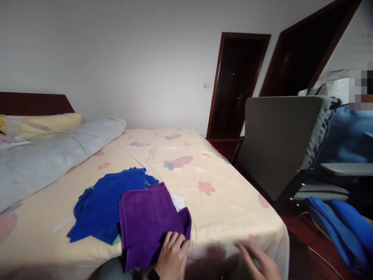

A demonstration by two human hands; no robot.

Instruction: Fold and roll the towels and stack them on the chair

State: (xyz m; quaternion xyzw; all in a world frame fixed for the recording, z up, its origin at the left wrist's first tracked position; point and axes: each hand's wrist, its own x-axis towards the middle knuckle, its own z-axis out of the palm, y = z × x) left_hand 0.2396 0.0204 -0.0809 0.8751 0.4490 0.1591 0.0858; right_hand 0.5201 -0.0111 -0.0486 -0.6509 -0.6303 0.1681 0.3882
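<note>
Spanning most of the view, the bed (233, 202) carries a grey duvet (58, 151) along its far side. The blue cloth (107, 206) lies spread on the sheet, and the purple cloth (145, 221) rests partly over it near the bed's front edge. Left hand (172, 256): grip closed, fingers curled on the purple cloth's near corner. Right hand (259, 262): open, flat on the sheet, apart from both cloths, blurred. Handling is judged best with a firm corner hold, drawing the purple cloth flat and clear of the blue one.

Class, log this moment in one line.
left hand: on purple cloth | right hand: open, by sheet edge | blue cloth: partly under purple cloth
</note>
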